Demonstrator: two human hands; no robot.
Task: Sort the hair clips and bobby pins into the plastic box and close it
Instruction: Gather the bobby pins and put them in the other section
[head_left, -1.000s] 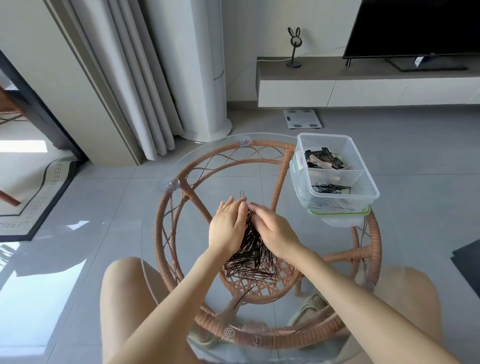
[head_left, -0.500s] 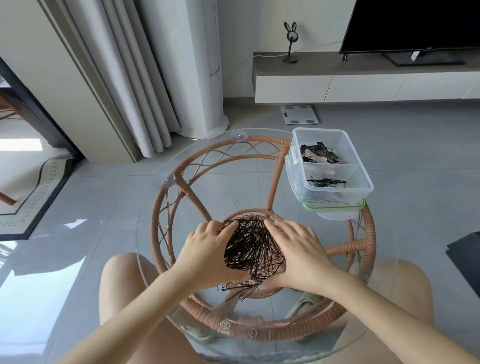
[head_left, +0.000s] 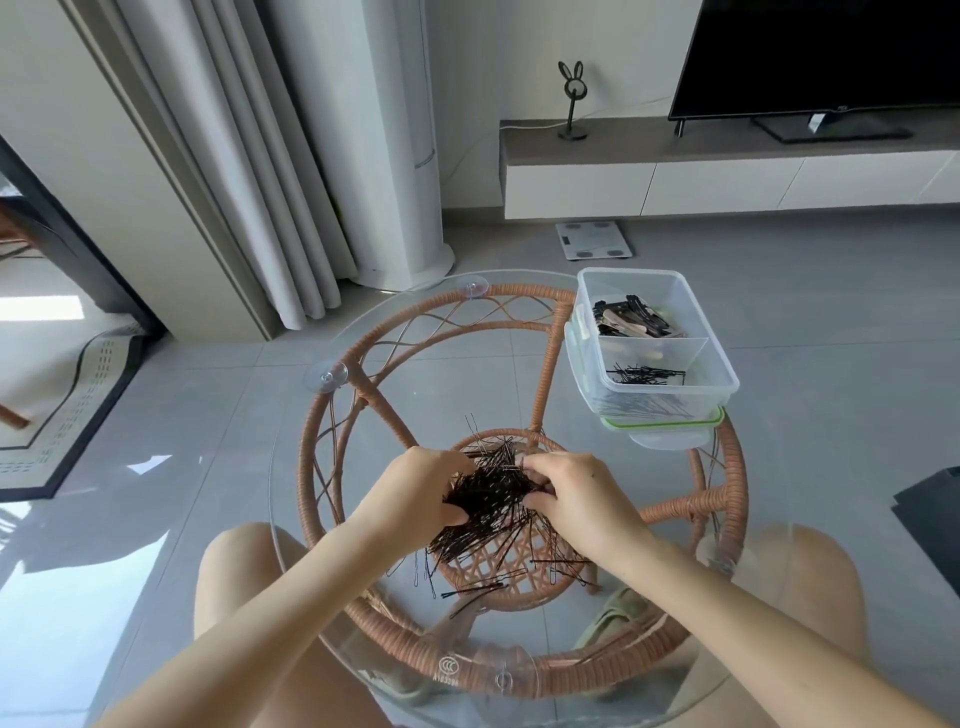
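A big heap of black bobby pins (head_left: 491, 512) lies at the centre of the round glass table (head_left: 395, 415). My left hand (head_left: 415, 491) and my right hand (head_left: 576, 499) close in on the heap from both sides, fingers curled round a thick bunch of pins. Loose pins are strewn below the hands. At the table's right rim stands the clear plastic box (head_left: 722, 374), uncovered. Its far compartment holds hair clips (head_left: 628, 319); the near one holds a few bobby pins (head_left: 644, 374). The box rests on its green-rimmed lid (head_left: 670, 423).
The glass top sits on a wicker frame (head_left: 540, 680). My bare knees show under the glass at left and right. On the floor beyond are a white scale (head_left: 594, 240), a curtain, a tall white column and a TV bench.
My hands went from cupped flat around the spread heap to curled inward, squeezing the pins into a tighter bunch between them. The view shifted slightly.
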